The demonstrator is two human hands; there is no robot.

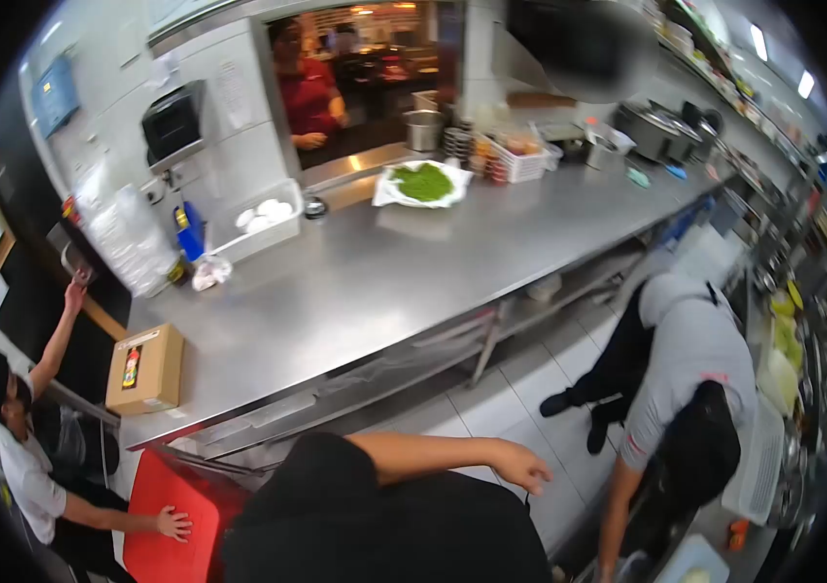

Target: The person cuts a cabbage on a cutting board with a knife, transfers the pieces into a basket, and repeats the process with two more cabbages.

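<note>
My left hand (522, 464) is raised in front of my black-clothed torso (394, 530), the bare forearm crossing from left to right. Its fingers droop loosely bent, slightly apart, and no object shows in them. Below it lies the tiled floor; it is apart from the steel counter (365, 282). My right hand is outside the view. On the counter's far side, a pile of green leaves (423, 182) rests on white paper. A cardboard box (146, 369) with a bottle picture stands at the counter's left end.
To the right a co-worker in grey (695, 330) bends down. At left another person (30, 486) rests a hand on a red bin (166, 515). A person in red (307, 97) stands behind the hatch. A white tub (277, 219) and white basket (520, 165) line the counter.
</note>
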